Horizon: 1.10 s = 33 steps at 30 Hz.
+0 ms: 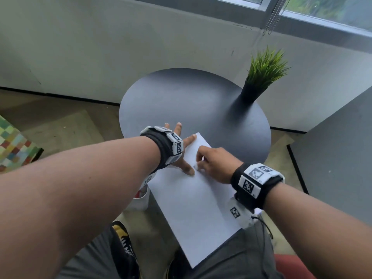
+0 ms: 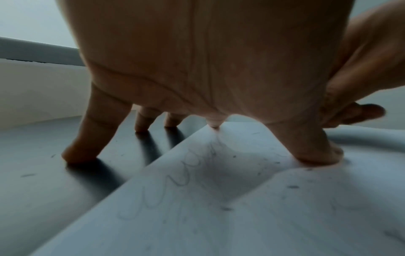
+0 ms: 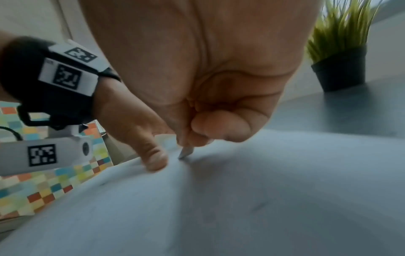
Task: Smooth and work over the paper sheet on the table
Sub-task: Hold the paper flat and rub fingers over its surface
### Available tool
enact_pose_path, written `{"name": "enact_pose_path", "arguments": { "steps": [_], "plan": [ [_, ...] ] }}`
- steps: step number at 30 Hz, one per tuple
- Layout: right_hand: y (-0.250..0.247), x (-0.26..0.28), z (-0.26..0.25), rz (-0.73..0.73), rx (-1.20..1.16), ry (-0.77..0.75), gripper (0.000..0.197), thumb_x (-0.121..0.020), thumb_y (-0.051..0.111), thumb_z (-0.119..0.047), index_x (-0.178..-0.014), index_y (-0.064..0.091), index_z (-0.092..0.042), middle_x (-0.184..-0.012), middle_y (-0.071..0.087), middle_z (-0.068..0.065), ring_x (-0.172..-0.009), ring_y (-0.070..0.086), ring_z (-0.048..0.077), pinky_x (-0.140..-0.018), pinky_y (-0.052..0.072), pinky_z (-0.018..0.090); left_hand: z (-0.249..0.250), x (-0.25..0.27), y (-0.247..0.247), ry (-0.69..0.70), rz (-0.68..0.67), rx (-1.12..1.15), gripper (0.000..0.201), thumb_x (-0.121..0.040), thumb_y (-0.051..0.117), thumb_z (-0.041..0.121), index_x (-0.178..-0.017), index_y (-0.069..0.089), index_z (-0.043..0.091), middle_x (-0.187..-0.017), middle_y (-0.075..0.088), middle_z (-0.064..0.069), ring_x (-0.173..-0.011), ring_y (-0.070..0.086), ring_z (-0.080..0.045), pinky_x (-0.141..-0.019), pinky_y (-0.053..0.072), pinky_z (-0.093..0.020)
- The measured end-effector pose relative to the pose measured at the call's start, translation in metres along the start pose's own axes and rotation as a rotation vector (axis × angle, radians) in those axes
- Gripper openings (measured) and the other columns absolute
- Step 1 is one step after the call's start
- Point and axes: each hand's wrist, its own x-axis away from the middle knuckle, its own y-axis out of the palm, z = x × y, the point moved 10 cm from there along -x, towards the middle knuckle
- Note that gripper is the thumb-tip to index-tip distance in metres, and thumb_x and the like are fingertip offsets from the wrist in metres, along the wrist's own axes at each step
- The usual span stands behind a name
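Observation:
A white paper sheet [image 1: 193, 202] lies on the round dark table [image 1: 181, 101], its near end hanging over the front edge. Faint pencil scribbles [image 2: 181, 183] show on it in the left wrist view. My left hand [image 1: 188, 156] is spread with straight fingers; its thumb [image 2: 315, 152] and index fingertip press the sheet's far left part, and the other fingers rest on the table. Right beside the left thumb, my right hand [image 1: 198, 167] is curled and pinches a small grey pointed thing [image 3: 185, 153], whose tip touches the paper. What that thing is I cannot tell.
A green grass plant in a black pot [image 1: 251, 93] stands at the table's far right. A colourful checkered seat [image 1: 14, 146] is on the left, a white container [image 1: 141, 200] stands below the table, and a grey panel [image 1: 332, 158] rises on the right.

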Motion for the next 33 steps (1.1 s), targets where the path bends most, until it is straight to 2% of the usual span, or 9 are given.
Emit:
{"name": "enact_pose_path", "arguments": {
  "steps": [4,7,10,14,18,23,26,30,33],
  "plan": [
    [-0.016,-0.003,0.015,0.045,-0.069,0.054,0.007,-0.089,0.056,-0.024,-0.094,0.060,-0.025,-0.089,0.064,-0.001,-0.078,0.056,0.020,-0.068,0.045,0.028,-0.002,0.003,-0.003,-0.018,0.043,0.033,0.133,-0.054,0.052,0.099,-0.158,-0.008,0.040,-0.169,-0.012,-0.006,-0.150,0.003,-0.048,-0.115,0.022,-0.067],
    [-0.029,-0.007,0.034,0.008,-0.087,0.087,0.011,-0.089,0.055,-0.019,-0.087,0.061,-0.029,-0.084,0.064,-0.006,-0.072,0.056,0.014,-0.059,0.040,0.022,-0.009,0.008,-0.012,0.044,0.070,0.046,0.106,-0.073,0.056,0.086,-0.158,0.013,0.041,-0.169,0.002,-0.008,-0.148,0.016,-0.042,-0.115,0.030,-0.059],
    [-0.024,-0.004,0.027,-0.047,-0.084,0.037,0.012,-0.088,0.055,-0.023,-0.094,0.063,-0.030,-0.085,0.064,-0.008,-0.073,0.057,0.010,-0.064,0.043,0.022,-0.017,0.015,-0.014,0.112,0.102,0.051,0.087,-0.084,0.062,0.070,-0.156,0.023,0.041,-0.168,0.008,-0.006,-0.149,0.017,-0.034,-0.112,0.032,-0.050],
    [-0.015,0.004,0.015,-0.075,-0.034,-0.026,0.009,-0.084,0.061,-0.028,-0.094,0.060,-0.028,-0.076,0.058,-0.012,-0.075,0.054,0.011,-0.068,0.044,0.022,-0.026,0.015,-0.007,0.117,0.132,0.102,0.090,-0.075,0.066,0.076,-0.150,0.027,0.044,-0.167,0.008,0.002,-0.152,0.010,-0.026,-0.113,0.028,-0.063],
    [-0.024,-0.006,0.015,-0.041,0.011,-0.021,0.010,-0.083,0.066,-0.027,-0.088,0.060,-0.021,-0.087,0.056,-0.008,-0.080,0.056,0.015,-0.069,0.048,0.028,-0.027,0.010,0.000,0.103,0.098,0.136,0.100,-0.068,0.065,0.083,-0.151,0.015,0.056,-0.169,-0.009,0.002,-0.155,-0.006,-0.028,-0.116,0.006,-0.072],
    [-0.041,-0.031,0.002,0.044,-0.192,0.025,0.006,-0.083,0.069,-0.023,-0.085,0.065,-0.019,-0.072,0.068,-0.001,-0.062,0.067,0.016,-0.055,0.058,0.031,-0.022,0.004,0.004,0.082,0.072,0.101,0.111,-0.059,0.058,0.095,-0.150,0.002,0.062,-0.168,-0.020,-0.002,-0.153,-0.017,-0.036,-0.113,-0.002,-0.076],
    [-0.041,-0.049,-0.010,0.087,-0.094,0.023,0.011,-0.081,0.072,-0.030,-0.086,0.067,-0.022,-0.081,0.068,-0.003,-0.065,0.062,0.014,-0.059,0.049,0.024,-0.018,0.002,0.004,0.076,0.056,0.092,0.121,-0.051,0.057,0.100,-0.147,-0.006,0.064,-0.167,-0.021,-0.006,-0.153,-0.017,-0.039,-0.111,-0.002,-0.078],
    [-0.037,-0.058,-0.007,0.142,0.005,0.089,0.015,-0.085,0.066,-0.034,-0.088,0.058,-0.022,-0.092,0.060,-0.002,-0.085,0.055,0.019,-0.071,0.042,0.027,-0.017,0.000,0.004,0.080,0.065,0.068,0.128,-0.044,0.055,0.102,-0.147,-0.010,0.063,-0.167,-0.021,-0.009,-0.152,-0.017,-0.042,-0.110,-0.001,-0.080],
    [-0.019,-0.047,-0.030,0.090,0.054,-0.042,0.011,-0.087,0.063,-0.027,-0.086,0.055,-0.019,-0.089,0.057,-0.001,-0.087,0.053,0.020,-0.071,0.037,0.027,-0.017,0.001,0.004,0.091,0.055,0.084,0.128,-0.044,0.057,0.101,-0.149,-0.005,0.061,-0.167,-0.023,-0.009,-0.152,-0.018,-0.042,-0.110,-0.002,-0.079]
  ]
}}
